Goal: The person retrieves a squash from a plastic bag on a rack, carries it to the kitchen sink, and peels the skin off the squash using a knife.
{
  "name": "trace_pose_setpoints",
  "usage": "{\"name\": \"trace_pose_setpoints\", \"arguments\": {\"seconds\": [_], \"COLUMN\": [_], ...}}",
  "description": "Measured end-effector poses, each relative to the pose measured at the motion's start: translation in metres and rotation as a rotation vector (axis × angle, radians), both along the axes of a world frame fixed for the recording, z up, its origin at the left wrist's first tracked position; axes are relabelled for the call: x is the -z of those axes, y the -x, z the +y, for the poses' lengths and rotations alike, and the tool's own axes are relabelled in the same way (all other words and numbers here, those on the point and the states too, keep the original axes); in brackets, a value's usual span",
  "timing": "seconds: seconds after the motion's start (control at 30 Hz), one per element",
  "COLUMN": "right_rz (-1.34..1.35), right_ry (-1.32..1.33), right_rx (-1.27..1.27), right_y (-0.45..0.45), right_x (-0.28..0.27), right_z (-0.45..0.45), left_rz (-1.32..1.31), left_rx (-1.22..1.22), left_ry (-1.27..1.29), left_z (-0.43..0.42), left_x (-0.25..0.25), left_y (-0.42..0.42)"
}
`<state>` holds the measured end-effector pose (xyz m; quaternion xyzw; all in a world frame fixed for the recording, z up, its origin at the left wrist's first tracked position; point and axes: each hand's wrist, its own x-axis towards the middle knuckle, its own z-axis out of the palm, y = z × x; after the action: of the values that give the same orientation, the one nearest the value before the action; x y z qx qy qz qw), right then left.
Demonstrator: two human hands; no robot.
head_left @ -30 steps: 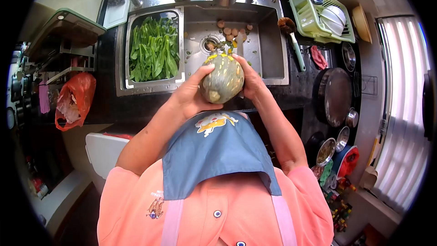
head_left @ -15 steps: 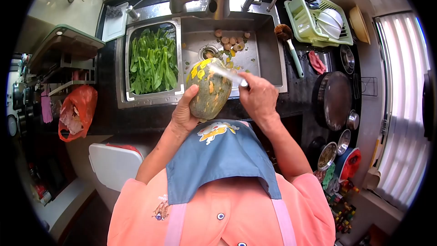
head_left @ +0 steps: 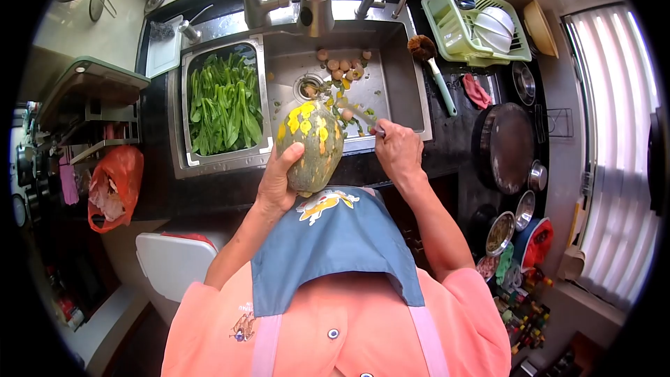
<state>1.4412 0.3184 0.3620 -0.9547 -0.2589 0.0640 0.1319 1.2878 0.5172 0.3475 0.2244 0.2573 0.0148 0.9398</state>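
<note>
A green, mottled pumpkin [head_left: 315, 157] rests in my left hand [head_left: 278, 180], tilted over the sink's front edge. Bright yellow patches show at its upper end, where the skin has been cut away. My right hand [head_left: 400, 152] is wrapped round the handle of a knife [head_left: 361, 116]. Its blade points up and left over the basin, blurred, beside the pumpkin; whether it touches the rind I cannot tell. Below, peel scraps and several eggshells [head_left: 336, 65] lie in the steel sink [head_left: 286, 73] around the drain.
Leafy greens [head_left: 225, 105] fill a tray at the sink's left. Taps [head_left: 317, 7] stand behind the basin. On the right are a brush [head_left: 441, 84], a dish rack [head_left: 460, 35], a pink cloth [head_left: 477, 91] and a round dark pan [head_left: 511, 148]. A red bag [head_left: 115, 188] hangs at left.
The knife has moved off the pumpkin's upper end to its right, over the sink. More yellow flesh faces up on the pumpkin. The whole view has shifted slightly.
</note>
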Motion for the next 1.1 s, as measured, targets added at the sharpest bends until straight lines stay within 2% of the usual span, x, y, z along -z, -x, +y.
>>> {"name": "trace_pose_setpoints", "arguments": {"seconds": [0.1,0.2,0.3,0.47,0.67,0.83,0.93,0.97,1.1], "right_rz": [-0.040,-0.038,-0.075,0.078,0.043,0.021,0.182,0.207,0.204], "right_ry": [0.011,-0.006,-0.001,0.097,0.036,0.017,0.094,0.018,-0.052], "right_rx": [-0.114,-0.174,-0.093,0.147,-0.124,-0.063,0.087,0.096,0.021], "right_y": [0.025,0.036,0.030,-0.007,0.027,0.032,-0.001,-0.005,0.020], "right_x": [-0.023,-0.018,-0.004,0.013,-0.028,-0.012,0.015,0.024,-0.015], "right_z": [0.013,0.022,0.020,-0.010,0.014,0.019,-0.005,-0.019,-0.001], "left_rz": [-0.009,-0.007,0.012,-0.001,-0.047,-0.053,-0.035,-0.055,-0.058], "left_rx": [-0.002,-0.003,0.021,0.029,0.073,0.104,0.125,0.117,0.139], "left_ry": [-0.114,-0.161,-0.139,-0.092,-0.186,-0.184,-0.122,-0.124,-0.171], "left_z": [-0.005,-0.008,-0.007,-0.004,-0.004,-0.004,-0.002,-0.001,0.002], "left_x": [-0.003,-0.003,-0.005,0.001,-0.001,-0.002,-0.002,-0.003,0.002], "left_y": [-0.003,-0.004,-0.003,0.004,0.005,0.001,0.005,0.008,0.011]}}
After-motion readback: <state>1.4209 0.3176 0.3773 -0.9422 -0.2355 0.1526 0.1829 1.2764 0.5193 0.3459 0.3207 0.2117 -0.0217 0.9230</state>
